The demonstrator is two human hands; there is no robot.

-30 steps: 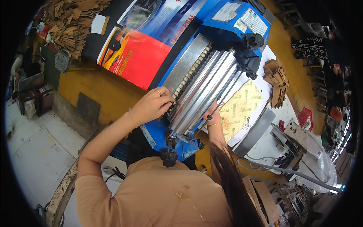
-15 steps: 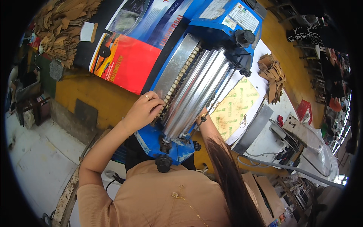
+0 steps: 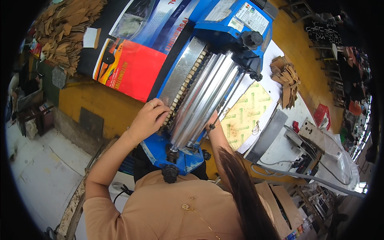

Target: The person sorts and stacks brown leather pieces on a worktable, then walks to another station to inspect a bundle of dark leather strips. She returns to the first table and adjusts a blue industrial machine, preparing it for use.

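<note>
A blue roller machine [image 3: 152,154] with long shiny metal rollers [image 3: 206,96] stands in front of me. Along its left side run a row of small cream rollers [image 3: 186,86] and a bare metal feed plate [image 3: 180,72]. My left hand [image 3: 150,119], with a ring on one finger, is at the near end of that row. Its fingers are bent and pressed together; anything between them is hidden. My right hand [image 3: 215,119] reaches behind the rollers on the machine's right side, and its fingers are mostly covered by the rollers and a thin rod.
Stacks of brown cut pieces [image 3: 66,34] lie at the far left; a smaller bundle [image 3: 286,80] lies right of the machine. A yellow-green printed sheet [image 3: 250,114] rests beside the rollers. Black knobs [image 3: 170,173] stick out from the machine. A grey cable [image 3: 304,176] crosses at right.
The view has shifted slightly, moving the machine a little left in the picture. My left hand stays at the near end of the cream rollers, and my right arm is still behind the rollers.
</note>
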